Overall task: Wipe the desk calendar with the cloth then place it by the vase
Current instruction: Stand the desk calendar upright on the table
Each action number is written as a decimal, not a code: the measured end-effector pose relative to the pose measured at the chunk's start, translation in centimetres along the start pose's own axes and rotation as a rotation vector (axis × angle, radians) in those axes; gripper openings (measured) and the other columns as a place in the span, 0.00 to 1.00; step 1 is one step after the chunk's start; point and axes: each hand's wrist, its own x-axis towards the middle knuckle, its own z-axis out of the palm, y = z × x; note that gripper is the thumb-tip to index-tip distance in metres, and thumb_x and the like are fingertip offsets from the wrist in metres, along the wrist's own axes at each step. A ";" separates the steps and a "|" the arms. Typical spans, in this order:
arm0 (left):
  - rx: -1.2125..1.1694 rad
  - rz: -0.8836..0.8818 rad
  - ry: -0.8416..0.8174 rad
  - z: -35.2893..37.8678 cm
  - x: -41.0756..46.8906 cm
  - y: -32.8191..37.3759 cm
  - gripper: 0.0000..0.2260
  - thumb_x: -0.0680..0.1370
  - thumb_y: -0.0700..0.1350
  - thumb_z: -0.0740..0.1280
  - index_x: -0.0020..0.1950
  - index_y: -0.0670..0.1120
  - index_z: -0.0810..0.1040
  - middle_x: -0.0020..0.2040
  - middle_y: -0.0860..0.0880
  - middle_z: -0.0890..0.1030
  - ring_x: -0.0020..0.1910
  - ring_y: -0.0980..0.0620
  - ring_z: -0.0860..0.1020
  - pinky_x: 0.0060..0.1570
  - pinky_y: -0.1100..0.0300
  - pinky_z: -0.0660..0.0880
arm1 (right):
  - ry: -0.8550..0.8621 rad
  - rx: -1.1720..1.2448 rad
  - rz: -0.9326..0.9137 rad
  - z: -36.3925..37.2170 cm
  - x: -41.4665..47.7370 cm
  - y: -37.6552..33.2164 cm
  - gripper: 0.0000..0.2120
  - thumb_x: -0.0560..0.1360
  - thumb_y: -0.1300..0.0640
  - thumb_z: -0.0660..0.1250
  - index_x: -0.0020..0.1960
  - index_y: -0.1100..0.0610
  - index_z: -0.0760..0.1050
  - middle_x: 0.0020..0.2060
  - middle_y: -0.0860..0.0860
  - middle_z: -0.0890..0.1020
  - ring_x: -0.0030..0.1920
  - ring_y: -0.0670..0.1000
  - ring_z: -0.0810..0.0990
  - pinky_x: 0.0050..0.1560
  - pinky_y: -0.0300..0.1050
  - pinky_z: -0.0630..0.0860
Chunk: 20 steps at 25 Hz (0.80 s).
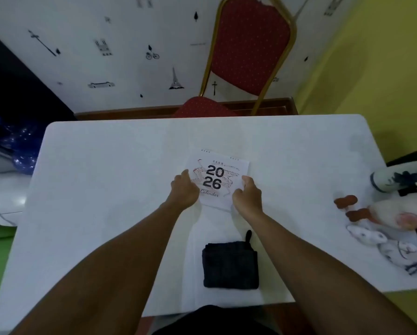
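Observation:
A white desk calendar printed "2026 Calendar" stands in the middle of the white table. My left hand grips its left edge and my right hand grips its right edge. A folded dark cloth with a small loop lies flat near the table's front edge, between my forearms, untouched. The white vase with blue flower print lies at the table's far right edge, partly cut off by the frame.
A plush toy with brown feet and small white patterned items lie at the right edge below the vase. A red chair with a gold frame stands behind the table. Blue bags sit off the left side.

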 end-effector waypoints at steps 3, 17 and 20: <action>-0.079 -0.136 0.049 -0.2 0.7 0.1 0.20 0.79 0.41 0.59 0.70 0.40 0.68 0.65 0.37 0.73 0.65 0.36 0.71 0.64 0.40 0.72 | 0.009 0.060 0.017 -0.6 0.6 0.0 0.29 0.76 0.67 0.56 0.77 0.53 0.66 0.74 0.55 0.73 0.69 0.56 0.75 0.59 0.42 0.72; -0.440 -0.371 0.105 0.3 1.5 0.9 0.19 0.79 0.43 0.57 0.66 0.36 0.73 0.63 0.37 0.77 0.61 0.38 0.77 0.56 0.49 0.76 | 0.051 0.194 -0.030 -2.2 2.7 -0.5 0.29 0.73 0.68 0.59 0.73 0.54 0.69 0.65 0.52 0.76 0.61 0.52 0.76 0.56 0.43 0.72; -0.480 -0.377 0.125 -0.2 1.5 1.9 0.19 0.78 0.45 0.56 0.64 0.36 0.74 0.62 0.36 0.78 0.59 0.37 0.77 0.49 0.53 0.73 | 0.056 0.263 0.007 -2.6 2.8 -1.1 0.20 0.72 0.65 0.60 0.64 0.56 0.74 0.52 0.49 0.81 0.48 0.50 0.78 0.43 0.43 0.73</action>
